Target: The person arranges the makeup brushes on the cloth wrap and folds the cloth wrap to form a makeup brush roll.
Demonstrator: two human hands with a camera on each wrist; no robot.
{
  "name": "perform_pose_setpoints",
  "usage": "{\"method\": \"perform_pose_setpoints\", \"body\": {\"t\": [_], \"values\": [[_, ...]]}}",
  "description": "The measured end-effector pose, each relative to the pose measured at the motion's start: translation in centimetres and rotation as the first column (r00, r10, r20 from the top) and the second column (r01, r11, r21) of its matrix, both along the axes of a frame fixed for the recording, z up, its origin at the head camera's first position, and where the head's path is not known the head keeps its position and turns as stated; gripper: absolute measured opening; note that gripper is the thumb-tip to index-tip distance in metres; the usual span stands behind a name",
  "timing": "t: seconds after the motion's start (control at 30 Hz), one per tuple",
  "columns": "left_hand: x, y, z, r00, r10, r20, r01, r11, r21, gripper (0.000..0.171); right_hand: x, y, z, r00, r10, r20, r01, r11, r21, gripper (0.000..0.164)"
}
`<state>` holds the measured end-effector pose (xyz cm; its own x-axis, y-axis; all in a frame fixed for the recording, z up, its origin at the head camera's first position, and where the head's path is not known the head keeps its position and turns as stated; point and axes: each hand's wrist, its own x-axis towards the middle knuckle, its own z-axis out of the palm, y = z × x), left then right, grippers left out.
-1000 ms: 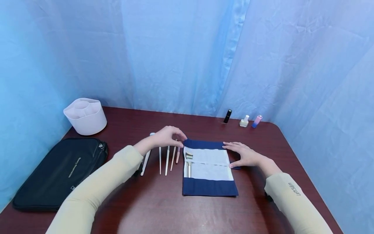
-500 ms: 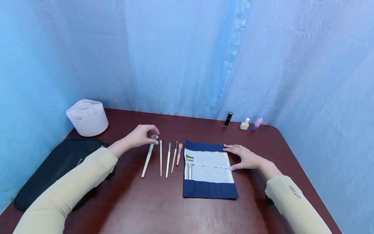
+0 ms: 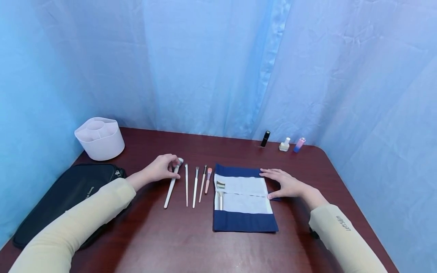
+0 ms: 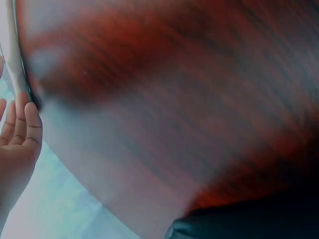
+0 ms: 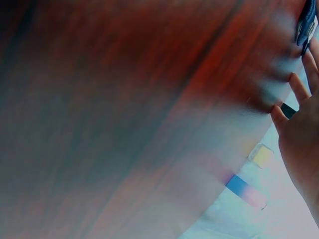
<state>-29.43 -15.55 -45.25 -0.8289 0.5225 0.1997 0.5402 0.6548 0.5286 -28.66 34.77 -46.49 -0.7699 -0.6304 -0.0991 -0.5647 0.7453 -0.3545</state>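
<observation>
In the head view my left hand [image 3: 163, 167] is at the leftmost makeup brush [image 3: 170, 190], a white-handled one lying on the table. Its thumb and fingers reach over the upper handle with a gap between their tips; contact is hard to judge. Several slimmer brushes, among them a white one [image 3: 195, 189] and a short pink one [image 3: 208, 182], lie alongside. My right hand [image 3: 286, 184] rests, fingers spread, at the right edge of an unrolled navy-and-white brush roll [image 3: 246, 222]. One flat-headed brush [image 3: 220, 200] sits in its leftmost pocket.
A black zipped case [image 3: 61, 204] lies at the left, with a white divided organizer [image 3: 104, 142] behind it. Along the back right stand a black tube [image 3: 265, 139], a nail polish bottle [image 3: 284, 145] and a pink-blue tube [image 3: 299, 145]. A blue curtain [image 3: 211, 68] hangs behind the table.
My left hand has moved left from the brush roll to the leftmost white brush, then slightly down from its head to the upper handle. My right hand has stayed at the roll.
</observation>
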Motion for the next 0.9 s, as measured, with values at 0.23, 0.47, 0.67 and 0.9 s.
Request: {"method": "perform_pose_setpoints", "body": {"t": [0.23, 0.47, 0.67, 0.9], "values": [[0.0, 0.2, -0.3, 0.998, 0.046, 0.031, -0.046, 0.999, 0.001, 0.034, -0.2, 0.1, 0.0, 1.0, -0.005, -0.016, 0.005, 1.0, -0.002, 0.089], [0.2, 0.4, -0.2, 0.985, 0.104, 0.134, -0.1, 0.994, -0.038, 0.032, 0.1, 0.0, 0.1, 1.0, 0.021, 0.004, -0.021, 1.0, -0.016, 0.089], [0.2, 0.8, 0.2, 0.96, 0.147, 0.24, -0.138, 0.989, -0.053, 0.036, 0.3, -0.2, 0.2, 1.0, 0.016, 0.016, -0.016, 1.0, -0.01, 0.089], [-0.1, 0.7, 1.2, 0.936, 0.149, 0.319, -0.153, 0.988, -0.012, 0.038, 0.1, -0.2, 0.4, 1.0, -0.002, 0.017, 0.002, 1.0, 0.0, 0.091]]}}
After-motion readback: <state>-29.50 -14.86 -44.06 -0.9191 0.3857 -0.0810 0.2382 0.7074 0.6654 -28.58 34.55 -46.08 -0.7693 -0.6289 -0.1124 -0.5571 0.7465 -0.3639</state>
